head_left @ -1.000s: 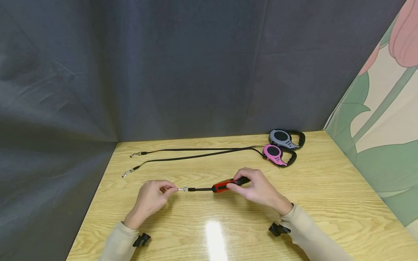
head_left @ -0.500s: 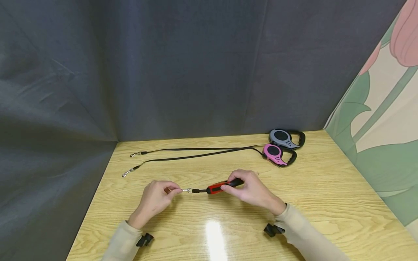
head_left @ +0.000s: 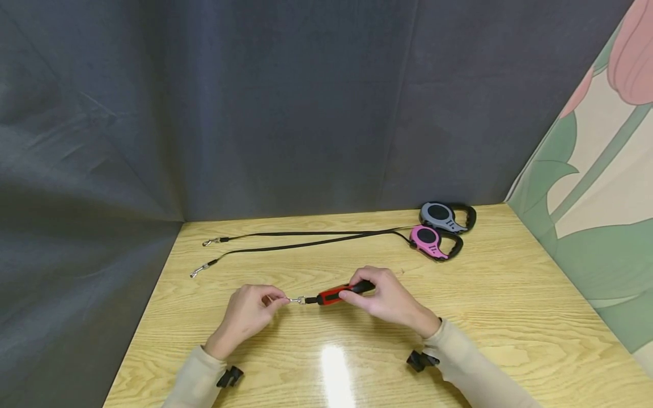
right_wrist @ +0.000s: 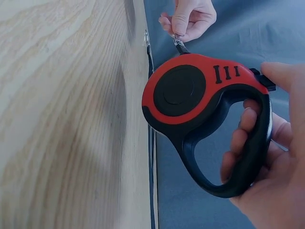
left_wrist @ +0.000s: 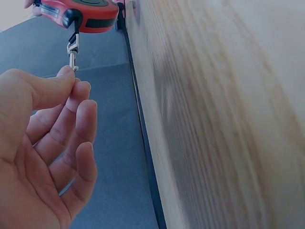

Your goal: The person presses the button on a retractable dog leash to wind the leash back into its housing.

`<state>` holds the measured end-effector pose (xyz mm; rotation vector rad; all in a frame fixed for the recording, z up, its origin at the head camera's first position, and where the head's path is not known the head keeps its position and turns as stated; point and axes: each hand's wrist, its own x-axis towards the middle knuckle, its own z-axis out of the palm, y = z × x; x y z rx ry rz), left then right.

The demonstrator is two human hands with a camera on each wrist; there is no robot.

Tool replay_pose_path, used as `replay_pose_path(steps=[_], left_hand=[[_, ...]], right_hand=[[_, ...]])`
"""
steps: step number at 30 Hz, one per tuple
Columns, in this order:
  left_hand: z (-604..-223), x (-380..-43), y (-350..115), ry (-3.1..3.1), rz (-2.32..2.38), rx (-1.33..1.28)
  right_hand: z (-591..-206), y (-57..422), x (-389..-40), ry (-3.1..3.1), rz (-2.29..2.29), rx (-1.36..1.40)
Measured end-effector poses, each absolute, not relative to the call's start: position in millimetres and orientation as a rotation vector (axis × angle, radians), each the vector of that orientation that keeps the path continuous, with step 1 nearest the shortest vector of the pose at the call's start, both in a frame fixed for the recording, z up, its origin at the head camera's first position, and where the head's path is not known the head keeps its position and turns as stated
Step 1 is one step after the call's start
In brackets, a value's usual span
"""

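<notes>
My right hand [head_left: 390, 300] grips the black handle of a red and black retractable dog leash [right_wrist: 177, 117]. In the right wrist view its fingers curl through the handle loop, and the thumb lies at the black button [right_wrist: 263, 79] on top. The tip of a silver snap hook [left_wrist: 72, 58] is pinched between thumb and forefinger of my left hand [head_left: 250, 314], whose other fingers curve loosely. Only a short bit of black strap [head_left: 311, 300] shows between hook and casing. The leash is held above the wooden table, edge-on in the head view.
Behind the hands, a pink leash [head_left: 426, 240] and a grey leash [head_left: 440, 214] lie close together at the back right of the table [head_left: 433, 385]. Their black straps stretch left to silver hooks [head_left: 200, 271]. A dark cloth [head_left: 296, 113] hangs behind.
My right hand has moved left with the red leash, while my left hand has shifted slightly right with the hook. The strap between casing and hook has become much shorter.
</notes>
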<state>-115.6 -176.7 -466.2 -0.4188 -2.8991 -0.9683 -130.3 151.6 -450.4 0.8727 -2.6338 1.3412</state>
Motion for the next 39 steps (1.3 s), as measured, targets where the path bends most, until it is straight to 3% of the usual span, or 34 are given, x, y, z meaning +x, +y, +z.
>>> replay_pose_path(steps=[22,31,39], left_hand=[[-473.5,-113.7,-163.0,-3.121,-0.873,-0.698],[-467.2,-113.3,-134.4,-2.939,-1.323,-0.690],[-470.6,-114.0,-123.9,-2.882,-1.445,-0.659]], right_hand=[[-444.6,143.4,-131.7,-2.777,1.614,0.489],[-444.6,136.6,-137.1,-2.776,1.714,0.429],[-447.6,135.3,-140.4,-2.769,1.800,0.407]])
